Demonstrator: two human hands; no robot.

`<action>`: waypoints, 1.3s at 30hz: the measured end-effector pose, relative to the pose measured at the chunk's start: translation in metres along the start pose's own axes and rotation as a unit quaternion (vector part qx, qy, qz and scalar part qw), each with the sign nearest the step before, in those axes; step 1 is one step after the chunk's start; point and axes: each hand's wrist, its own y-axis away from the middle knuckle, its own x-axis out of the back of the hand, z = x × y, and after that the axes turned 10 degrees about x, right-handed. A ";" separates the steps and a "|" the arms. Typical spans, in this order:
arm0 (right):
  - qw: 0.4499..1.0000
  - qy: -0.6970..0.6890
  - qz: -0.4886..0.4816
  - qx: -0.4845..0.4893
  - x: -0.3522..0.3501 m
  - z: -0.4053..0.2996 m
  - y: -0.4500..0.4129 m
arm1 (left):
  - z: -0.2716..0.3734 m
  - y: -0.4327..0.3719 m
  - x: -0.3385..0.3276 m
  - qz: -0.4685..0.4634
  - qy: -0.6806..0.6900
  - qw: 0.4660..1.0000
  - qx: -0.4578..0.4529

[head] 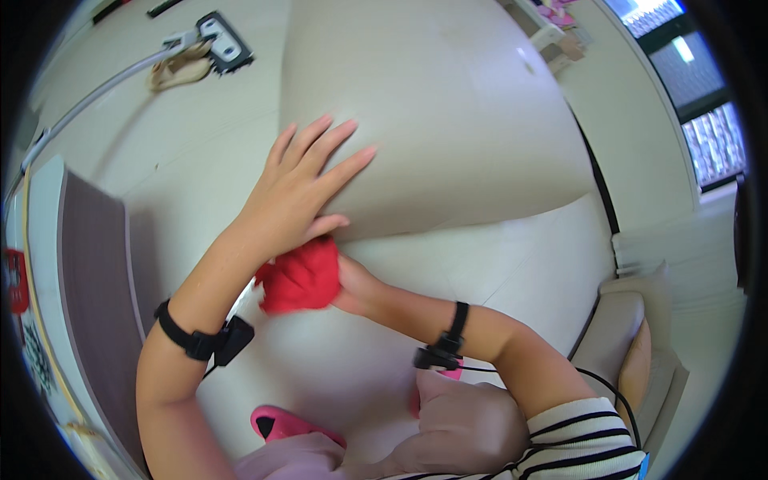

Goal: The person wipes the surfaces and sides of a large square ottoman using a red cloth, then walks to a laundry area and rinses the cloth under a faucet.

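My left hand (300, 168) is spread over the left edge of a large beige, leather-like upholstered piece of furniture (432, 108). Its fingers overlap the smooth surface, and whether the palm presses on it I cannot tell. Just below the left wrist, my right hand (359, 287) grips a crumpled red cloth (303, 279). Most of the right fingers are hidden behind the cloth. The cloth hangs near the lower left corner of the upholstered piece, above the pale tiled floor (198, 150).
A low cabinet (93, 240) stands along the left. At upper left are a floor-cleaner head (225, 42) with a long pole (102, 90) and a beige shoe (180, 69). A beige sofa (618, 318) is at right. Pink slippers (294, 420) are below me.
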 end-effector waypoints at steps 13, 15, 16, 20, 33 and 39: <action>0.560 0.495 0.464 0.476 0.129 -0.376 0.211 | -0.018 0.008 -0.019 0.040 -0.033 0.999 -0.013; 0.512 0.508 0.483 0.496 0.172 -0.430 0.227 | -0.022 0.008 -0.026 0.048 -0.027 0.998 -0.015; 0.465 0.526 0.500 0.507 0.189 -0.455 0.238 | -0.024 0.008 -0.027 0.059 -0.018 0.998 -0.015; 0.349 0.593 0.581 0.436 0.242 -0.534 0.276 | -0.041 0.019 -0.034 0.086 0.012 0.996 -0.004; 0.840 0.320 0.295 0.323 0.204 -0.445 0.290 | -0.079 0.021 -0.023 0.094 -0.030 0.995 -0.033; 0.781 0.405 0.360 0.310 0.144 -0.315 0.266 | -0.156 0.044 0.046 0.114 -0.072 0.989 0.067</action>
